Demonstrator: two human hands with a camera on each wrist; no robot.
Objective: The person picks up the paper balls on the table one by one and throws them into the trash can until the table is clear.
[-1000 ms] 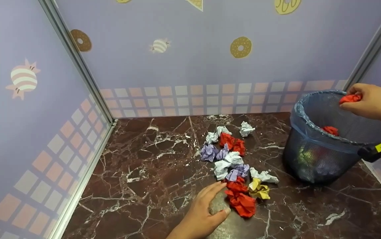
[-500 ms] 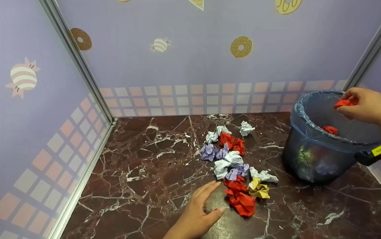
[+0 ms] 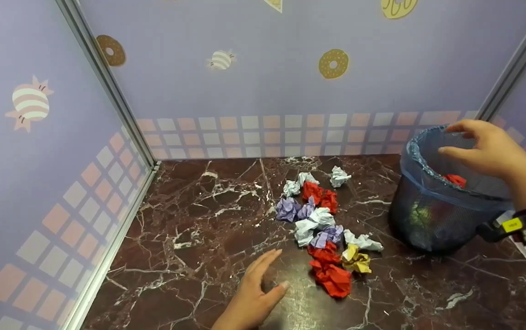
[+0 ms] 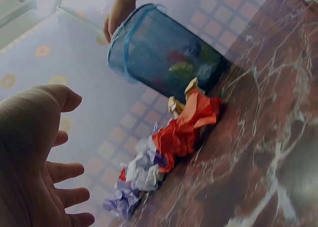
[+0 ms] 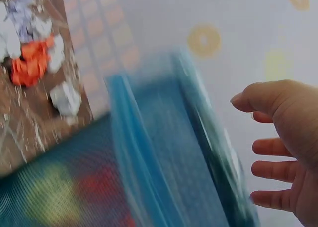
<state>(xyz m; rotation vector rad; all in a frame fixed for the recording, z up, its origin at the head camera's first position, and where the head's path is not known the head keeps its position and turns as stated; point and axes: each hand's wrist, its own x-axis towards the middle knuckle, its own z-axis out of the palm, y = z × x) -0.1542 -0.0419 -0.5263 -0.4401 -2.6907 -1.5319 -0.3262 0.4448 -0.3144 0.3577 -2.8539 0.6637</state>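
My right hand (image 3: 476, 142) hovers over the mouth of the blue mesh bin (image 3: 432, 215), fingers spread and holding nothing. A red paper ball (image 3: 454, 179) lies inside the bin. In the right wrist view the right hand (image 5: 283, 152) is open beside the blurred bin (image 5: 164, 152). My left hand (image 3: 256, 293) rests flat on the marble table (image 3: 189, 256), fingers straight, just left of a red crumpled paper (image 3: 332, 278). A pile of crumpled papers (image 3: 320, 220) in white, purple, red and yellow lies mid-table. The left wrist view shows the open left hand (image 4: 39, 157), the pile (image 4: 174, 137) and the bin (image 4: 164, 53).
Lilac walls with donut and candy prints close in the table on the left, back and right. A metal corner post (image 3: 107, 87) runs down at the left. A black wrist strap with a yellow tag (image 3: 512, 225) sits on my right forearm.
My right hand has let go of the red paper ball it held over the bin and spread its fingers. The left hand slid back a little from the red paper.
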